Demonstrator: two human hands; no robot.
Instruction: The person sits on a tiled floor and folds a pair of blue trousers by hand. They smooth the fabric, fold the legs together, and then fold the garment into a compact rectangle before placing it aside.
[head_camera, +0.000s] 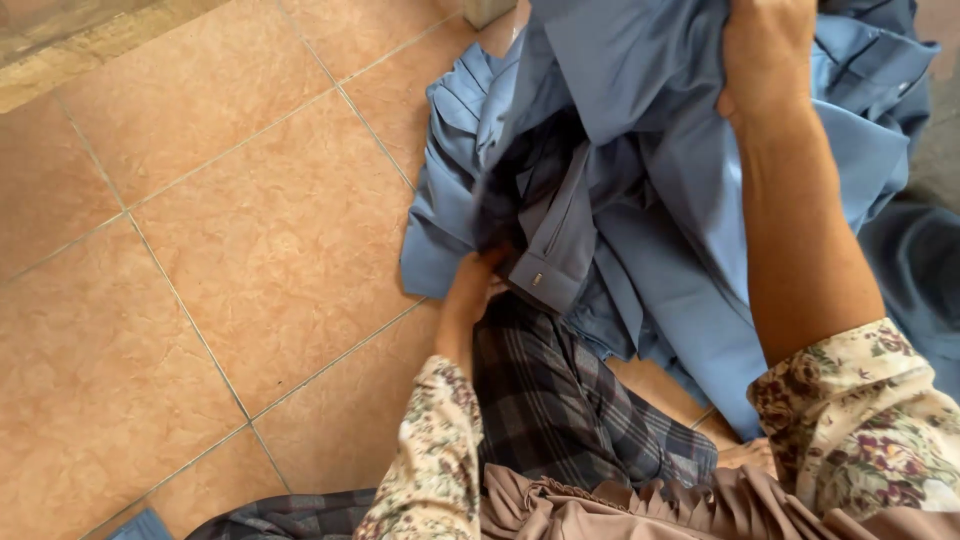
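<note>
A person sat low on a floor of big orange-brown tiles (200, 230) with thin grey lines between them. Both arms wore sleeves of cream cloth with small flowers (430, 460).

The right hand (765, 50) was up high, near the top of the view. Its fingers were squeezed shut on a bunch of the soft blue cloth shirt (660, 200), and it held that part up off the floor. The rest of the blue shirt hung down in folds and spread over the tiles in front of the person. Part of it lay over the person's lap.

The left hand (475, 280) was lower down, pushed in under the blue shirt. It touched the cloth right beside a buttoned cuff (540, 275) with one small pale button. The fingers went out of sight under the shirt, so I could not tell if they were pinched together or spread apart.

Just under the left hand lay a dark checked cloth of grey and blue squares (560, 400). It ran down toward the person and touched the blue shirt. Near the bottom was a bunched-up cloth of dusty pink-brown (620, 505), all crinkled. A small scrap of blue cloth (135, 527) peeked in at the bottom left corner, well apart from the big shirt.
</note>
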